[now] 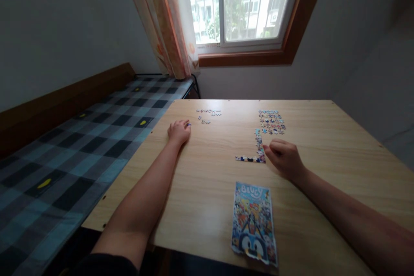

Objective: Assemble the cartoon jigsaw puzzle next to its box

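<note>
– Item one, your left hand point(179, 132)?
– Palm down at the left side of the table point(194, 189), fingers slightly bent. One small bluish bit point(189, 125) shows at your fingertips; whether you grip it or merely touch it, you cannot tell from here.
– Item two, your right hand point(283, 155)?
– Fingers curled inward, right beside the corner of the joined strip point(259, 143). Whether a piece sits inside your curl, you cannot tell.
– Item three, that strip?
– Jigsaw, L-shaped: one arm runs away from you, the other leads left from the near end, in front of your right hand.
– Item four, loose stock?
– Two lots. Beyond your right hand, a block of puzzle pieces point(271, 121) set out in rows. Right of your left hand, a sparser group of pieces point(208, 112) near the far edge, with a few more just on your side of it.
– Item five, printed matter?
– One colourful picture sheet point(254, 224), crowded with cartoon figures, title at the far end, lying close to your edge of the table.
– Item six, surroundings?
– On your left, a bed point(80, 172) with a checked cover; ahead of you, a patterned curtain point(171, 21) and a brown-framed window point(246, 8).
</note>
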Tool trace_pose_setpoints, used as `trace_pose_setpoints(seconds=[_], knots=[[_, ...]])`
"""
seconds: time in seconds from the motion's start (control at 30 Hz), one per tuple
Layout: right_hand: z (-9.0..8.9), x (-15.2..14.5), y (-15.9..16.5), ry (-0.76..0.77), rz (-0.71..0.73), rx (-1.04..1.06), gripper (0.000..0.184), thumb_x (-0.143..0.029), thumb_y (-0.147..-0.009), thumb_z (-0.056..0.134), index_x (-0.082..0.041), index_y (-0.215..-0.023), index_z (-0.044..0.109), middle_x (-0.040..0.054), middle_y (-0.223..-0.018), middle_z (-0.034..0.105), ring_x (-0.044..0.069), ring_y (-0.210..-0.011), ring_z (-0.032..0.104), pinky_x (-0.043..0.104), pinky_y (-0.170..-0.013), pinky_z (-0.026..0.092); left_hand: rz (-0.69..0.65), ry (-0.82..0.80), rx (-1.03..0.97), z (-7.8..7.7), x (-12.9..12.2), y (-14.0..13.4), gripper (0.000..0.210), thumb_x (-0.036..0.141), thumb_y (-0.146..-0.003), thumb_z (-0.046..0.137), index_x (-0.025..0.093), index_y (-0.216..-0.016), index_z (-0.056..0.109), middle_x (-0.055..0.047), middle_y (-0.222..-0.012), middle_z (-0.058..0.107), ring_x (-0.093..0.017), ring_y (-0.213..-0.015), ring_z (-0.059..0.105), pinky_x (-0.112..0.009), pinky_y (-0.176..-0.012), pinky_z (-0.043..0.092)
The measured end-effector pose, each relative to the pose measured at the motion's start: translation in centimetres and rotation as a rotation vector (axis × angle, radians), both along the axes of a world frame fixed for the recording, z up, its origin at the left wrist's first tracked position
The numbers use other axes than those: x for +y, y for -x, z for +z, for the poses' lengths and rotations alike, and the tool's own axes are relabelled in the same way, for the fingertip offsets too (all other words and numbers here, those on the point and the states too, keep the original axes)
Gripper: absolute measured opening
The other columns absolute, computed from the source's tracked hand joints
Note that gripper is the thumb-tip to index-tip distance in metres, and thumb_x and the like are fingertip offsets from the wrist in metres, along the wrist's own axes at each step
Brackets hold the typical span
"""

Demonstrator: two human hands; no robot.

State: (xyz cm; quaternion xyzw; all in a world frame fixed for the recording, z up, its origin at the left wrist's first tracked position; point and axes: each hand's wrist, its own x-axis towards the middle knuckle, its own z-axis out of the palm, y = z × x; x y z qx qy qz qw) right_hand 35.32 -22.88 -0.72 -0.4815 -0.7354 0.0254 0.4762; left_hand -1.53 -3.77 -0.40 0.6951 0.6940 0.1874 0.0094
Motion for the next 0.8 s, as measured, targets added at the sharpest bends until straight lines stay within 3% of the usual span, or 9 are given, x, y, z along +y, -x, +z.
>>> trace_pose_setpoints(seconds=[0.2, 0.8], knots=[[-0.1, 0.1, -0.5, 0.010, -0.020, -0.007, 0.050, -0.024, -0.092, 0.060, -0.023, -0.056, 0.025, -0.0036, -0.056, 0.031, 0.013, -0.053, 0.033, 0.031, -0.055, 0.026, -0.078, -0.017, 0.055, -0.4, 0.2, -0.6, 0.033, 0.031, -0.093, 0.054, 0.023, -0.118, 0.074, -0.009, -0.131, 0.067, -0.029, -0.124, 0.055, -0.041, -0.112, 0.040], [-0.1, 0.2, -0.6, -0.026, 0.002, -0.008, 0.049, -0.021, -0.091, 0.060, -0.022, -0.056, 0.026, -0.0043, -0.056, 0.032, 0.011, -0.052, 0.032, 0.029, -0.053, 0.025, -0.115, -0.004, -0.004, -0.1, 0.7, 0.9, 0.023, 0.032, -0.087, 0.062, 0.019, -0.100, 0.075, -0.012, -0.114, 0.070, -0.029, -0.114, 0.059, -0.039, -0.105, 0.044]])
